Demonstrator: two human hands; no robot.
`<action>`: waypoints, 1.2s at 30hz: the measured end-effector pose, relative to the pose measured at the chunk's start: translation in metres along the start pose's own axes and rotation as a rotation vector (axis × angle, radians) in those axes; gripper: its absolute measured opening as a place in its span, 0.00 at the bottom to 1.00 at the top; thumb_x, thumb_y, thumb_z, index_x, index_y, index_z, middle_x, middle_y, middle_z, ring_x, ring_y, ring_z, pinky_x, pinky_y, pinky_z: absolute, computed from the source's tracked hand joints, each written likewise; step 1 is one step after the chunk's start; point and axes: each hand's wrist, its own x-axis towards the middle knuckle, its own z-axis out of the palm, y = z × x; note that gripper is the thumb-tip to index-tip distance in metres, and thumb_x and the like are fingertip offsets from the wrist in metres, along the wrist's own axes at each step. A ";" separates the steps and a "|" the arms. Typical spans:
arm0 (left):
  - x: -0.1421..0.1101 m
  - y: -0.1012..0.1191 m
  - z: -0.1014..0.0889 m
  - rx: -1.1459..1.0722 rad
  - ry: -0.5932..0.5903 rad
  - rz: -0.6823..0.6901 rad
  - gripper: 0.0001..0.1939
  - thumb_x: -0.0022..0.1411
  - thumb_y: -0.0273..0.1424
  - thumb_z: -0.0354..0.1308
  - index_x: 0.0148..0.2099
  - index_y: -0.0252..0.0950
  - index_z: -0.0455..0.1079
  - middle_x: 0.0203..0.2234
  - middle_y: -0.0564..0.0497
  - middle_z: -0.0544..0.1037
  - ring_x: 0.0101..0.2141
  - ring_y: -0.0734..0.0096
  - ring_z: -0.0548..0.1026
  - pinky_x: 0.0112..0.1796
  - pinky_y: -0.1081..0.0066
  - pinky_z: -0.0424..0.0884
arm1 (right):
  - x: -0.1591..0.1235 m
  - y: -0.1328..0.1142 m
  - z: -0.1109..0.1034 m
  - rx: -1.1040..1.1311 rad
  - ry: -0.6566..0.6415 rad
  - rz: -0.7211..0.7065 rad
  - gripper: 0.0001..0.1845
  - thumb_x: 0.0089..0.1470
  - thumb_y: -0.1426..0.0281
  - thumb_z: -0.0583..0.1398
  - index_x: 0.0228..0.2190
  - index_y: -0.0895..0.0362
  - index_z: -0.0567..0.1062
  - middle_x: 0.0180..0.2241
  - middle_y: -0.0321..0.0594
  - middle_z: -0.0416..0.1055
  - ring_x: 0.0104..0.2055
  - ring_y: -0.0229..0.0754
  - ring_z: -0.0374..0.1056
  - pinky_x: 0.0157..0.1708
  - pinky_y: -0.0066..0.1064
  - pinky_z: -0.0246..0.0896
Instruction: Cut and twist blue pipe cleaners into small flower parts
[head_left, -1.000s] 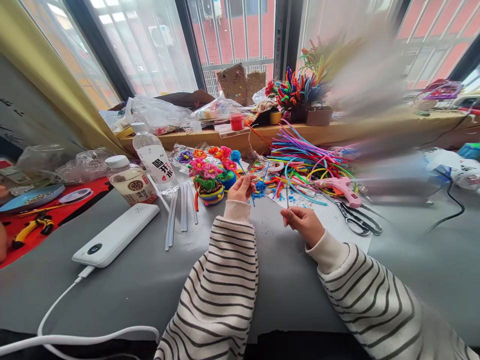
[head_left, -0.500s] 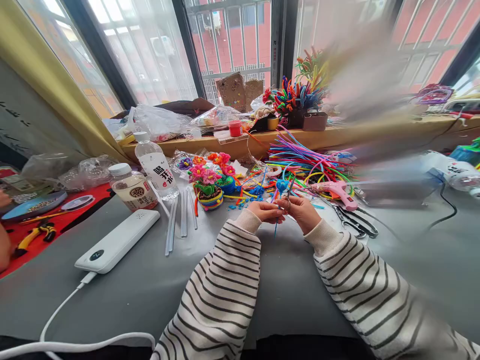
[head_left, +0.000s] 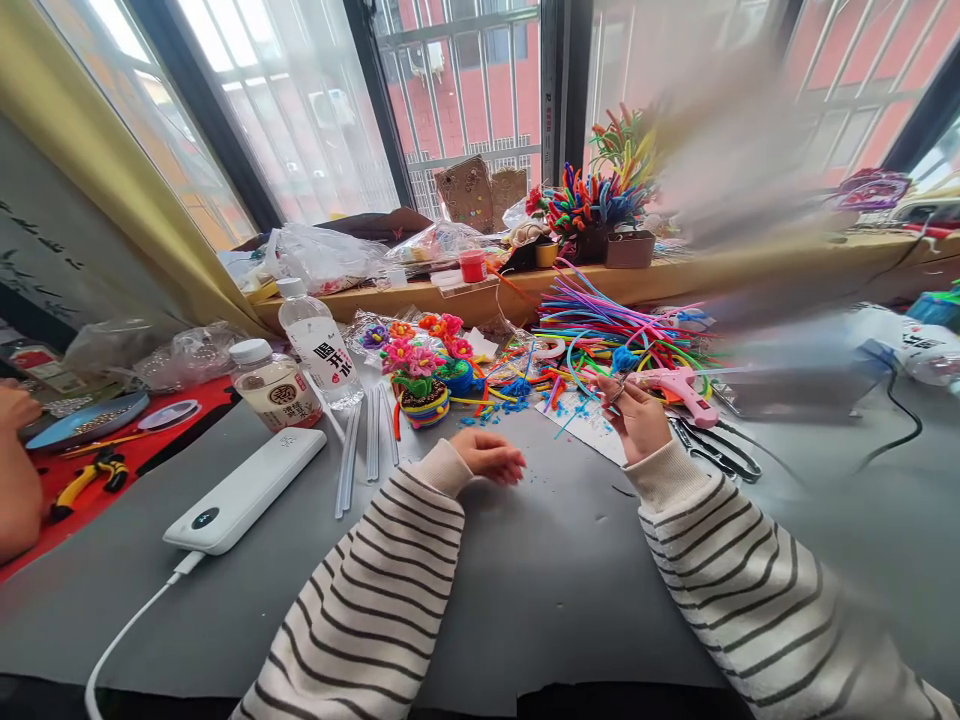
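My right hand [head_left: 639, 420] is closed above the mat, its fingertips pinched on a blue pipe-cleaner piece. A fuzzy blue tuft [head_left: 624, 358] shows just beyond the fingers, and a thin blue stem [head_left: 571, 420] slants down to the left. A small dark metallic part, perhaps scissors, shows at the fingertips too; the fingers hide most of it. My left hand [head_left: 489, 456] rests low over the grey mat [head_left: 555, 580], apart from the right, fingers loosely bent with nothing seen in them. Blue fuzzy scraps [head_left: 517, 390] lie beyond, near a white sheet [head_left: 592, 432].
A pot of pink pipe-cleaner flowers [head_left: 422, 395], clear sticks [head_left: 347, 465], a power bank [head_left: 244, 490] and two bottles stand left. To the right lie a pink glue gun [head_left: 686, 390] and black-handled pliers [head_left: 720, 448]. Bundled pipe cleaners [head_left: 592, 305] fill the back. Another person's arm [head_left: 16, 470] is at far left.
My hands have come apart. The left has let go and moved left and down to the mat; the right has moved right with the blue piece, whose stem has swung from upright to slanting.
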 end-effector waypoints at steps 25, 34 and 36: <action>0.030 -0.011 0.017 -0.185 0.106 0.013 0.18 0.30 0.32 0.63 0.29 0.33 0.70 0.30 0.44 0.74 0.35 0.64 0.70 0.37 0.66 0.63 | -0.002 0.004 0.001 -0.128 -0.045 0.004 0.14 0.25 0.63 0.63 0.19 0.59 0.73 0.17 0.32 0.62 0.16 0.25 0.48 0.13 0.20 0.43; 0.038 -0.005 0.006 -0.216 0.428 0.064 0.14 0.30 0.31 0.63 0.25 0.32 0.70 0.24 0.48 0.73 0.29 0.71 0.71 0.33 0.71 0.64 | -0.002 0.008 0.000 -0.186 -0.074 -0.041 0.15 0.31 0.60 0.61 0.19 0.60 0.73 0.15 0.32 0.59 0.16 0.27 0.47 0.14 0.22 0.41; 0.041 0.000 0.008 -0.242 0.388 0.141 0.15 0.33 0.35 0.62 0.27 0.33 0.70 0.23 0.50 0.73 0.27 0.73 0.70 0.33 0.71 0.64 | -0.003 0.010 0.001 -0.226 -0.144 -0.020 0.14 0.32 0.60 0.60 0.19 0.60 0.72 0.14 0.32 0.58 0.16 0.27 0.46 0.14 0.23 0.40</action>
